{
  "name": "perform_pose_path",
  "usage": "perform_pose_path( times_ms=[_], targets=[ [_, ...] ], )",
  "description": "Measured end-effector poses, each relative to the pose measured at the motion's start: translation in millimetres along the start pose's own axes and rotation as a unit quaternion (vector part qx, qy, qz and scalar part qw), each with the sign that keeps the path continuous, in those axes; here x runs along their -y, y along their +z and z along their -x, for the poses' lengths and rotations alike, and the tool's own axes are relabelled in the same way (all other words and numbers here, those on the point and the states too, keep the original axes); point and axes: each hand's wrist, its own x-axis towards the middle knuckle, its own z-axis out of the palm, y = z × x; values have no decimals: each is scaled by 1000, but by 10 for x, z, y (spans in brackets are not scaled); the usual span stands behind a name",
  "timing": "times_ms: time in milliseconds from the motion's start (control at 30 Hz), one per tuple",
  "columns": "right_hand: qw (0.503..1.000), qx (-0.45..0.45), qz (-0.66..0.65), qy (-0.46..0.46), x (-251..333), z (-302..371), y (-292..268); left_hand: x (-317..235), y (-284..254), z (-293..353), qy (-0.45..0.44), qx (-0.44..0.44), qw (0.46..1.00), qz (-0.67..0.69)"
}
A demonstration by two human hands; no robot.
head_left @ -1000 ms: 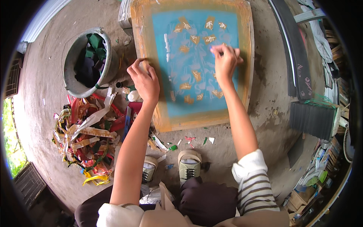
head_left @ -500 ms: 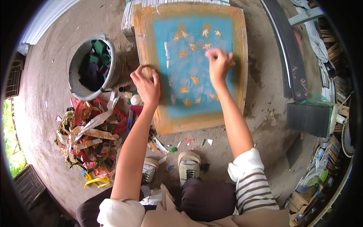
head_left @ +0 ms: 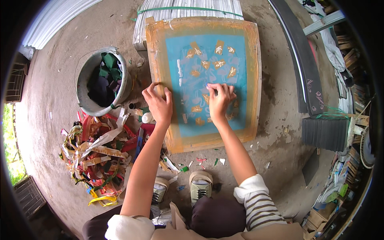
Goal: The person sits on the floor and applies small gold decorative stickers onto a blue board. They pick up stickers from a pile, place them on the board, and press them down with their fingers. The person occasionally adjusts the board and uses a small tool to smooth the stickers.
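Observation:
A silk-screen frame with a tan, taped-looking border and blue mesh lies tilted in front of me. Leaf and flamingo shapes show on the mesh, several on tan patches. My left hand is closed round the frame's left edge, thumb on the near side. Over the middle of the mesh, my right hand pinches something small and pale purplish at its fingertips; what it is, the fingers hide. A white strip shows on the mesh's left side.
A grey bucket of dark and green scraps stands left, above a heap of torn tape strips. A small white bottle lies beside the frame. Stacked white sheets are behind it; dark sheets stand right.
My right hand has moved left and toward me across the mesh, still pinching. My left hand stays on the frame edge. The whole view has shifted slightly.

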Motion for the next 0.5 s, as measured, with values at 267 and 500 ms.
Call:
perform_pose_path(
  times_ms=[267, 500],
  targets=[
    [989, -113, 67, 60, -657, -1550, -152, -92, 79, 25, 9, 10, 1000, 21],
    [997, -55, 50, 17, -719, -339, -404, -25, 10, 20, 0, 4, 1000, 13]
  ],
)
